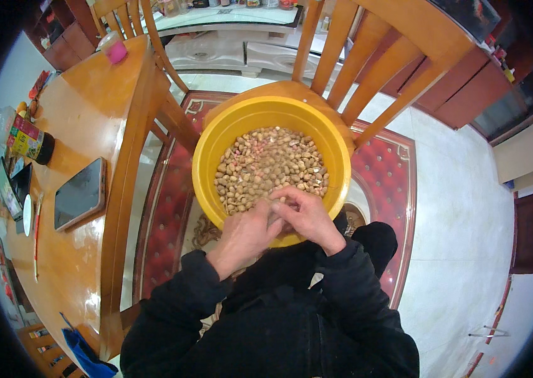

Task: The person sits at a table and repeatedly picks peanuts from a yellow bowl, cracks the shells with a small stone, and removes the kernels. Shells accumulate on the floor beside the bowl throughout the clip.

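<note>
A yellow plastic basin (204, 175) rests on the seat of a wooden chair (276, 90) before me. Inside it lies a broad heap of peanuts (266, 160) in their shells, with a few pinkish kernels among them; the middle of the heap looks blurred. Over the basin's near rim, my left hand (250, 231) and my right hand (306, 212) meet at the fingertips. Their fingers are pinched on something small, apparently a peanut, mostly hidden by the fingers.
To the left, a wooden table (82, 108) carries a smartphone (79, 193), a dark-lidded jar (30, 141), a thin red stick (37, 241) and a pink-and-clear container (114, 47). A blue cloth item (84, 352) hangs by its near edge. Below lies a red patterned rug (384, 170).
</note>
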The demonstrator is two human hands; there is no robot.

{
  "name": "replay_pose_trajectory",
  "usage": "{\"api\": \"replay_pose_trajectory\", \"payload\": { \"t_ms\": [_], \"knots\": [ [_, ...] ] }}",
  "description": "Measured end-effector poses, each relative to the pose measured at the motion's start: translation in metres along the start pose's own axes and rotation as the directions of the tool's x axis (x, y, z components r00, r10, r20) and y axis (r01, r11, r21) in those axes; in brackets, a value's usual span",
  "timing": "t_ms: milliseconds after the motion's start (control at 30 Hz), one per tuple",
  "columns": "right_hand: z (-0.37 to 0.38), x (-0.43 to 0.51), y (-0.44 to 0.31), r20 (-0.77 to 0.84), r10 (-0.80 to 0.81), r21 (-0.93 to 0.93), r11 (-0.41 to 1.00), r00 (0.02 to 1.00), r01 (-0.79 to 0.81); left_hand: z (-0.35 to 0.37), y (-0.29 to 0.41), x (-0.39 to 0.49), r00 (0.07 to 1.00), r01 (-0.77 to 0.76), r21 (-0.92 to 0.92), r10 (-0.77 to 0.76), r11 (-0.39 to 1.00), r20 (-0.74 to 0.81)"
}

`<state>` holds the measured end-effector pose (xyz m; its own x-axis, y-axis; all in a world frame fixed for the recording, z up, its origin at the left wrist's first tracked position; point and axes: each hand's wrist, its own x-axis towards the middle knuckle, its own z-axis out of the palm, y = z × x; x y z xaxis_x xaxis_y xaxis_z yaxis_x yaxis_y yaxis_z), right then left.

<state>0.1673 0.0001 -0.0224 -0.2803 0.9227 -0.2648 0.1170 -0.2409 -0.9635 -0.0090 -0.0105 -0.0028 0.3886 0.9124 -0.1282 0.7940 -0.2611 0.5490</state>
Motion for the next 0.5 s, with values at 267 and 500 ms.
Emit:
{"api": "replay_pose_trajectory", "payload": {
  "t_ms": [267,500],
  "knots": [
    [-0.05,0.01,0.009,-0.362,-0.041,0.43,0.879,0.931,0.206,-0.005,-0.014,0.002,0.991,0.128,-0.245,-0.13,0.961,0.007],
    [-0.03,0.047,0.034,-0.02,-0.349,-0.764,0.61,0.937,0.211,0.005,-0.027,0.006,0.973,0.149,-0.594,-0.225,0.791,-0.056]
  ]
}}
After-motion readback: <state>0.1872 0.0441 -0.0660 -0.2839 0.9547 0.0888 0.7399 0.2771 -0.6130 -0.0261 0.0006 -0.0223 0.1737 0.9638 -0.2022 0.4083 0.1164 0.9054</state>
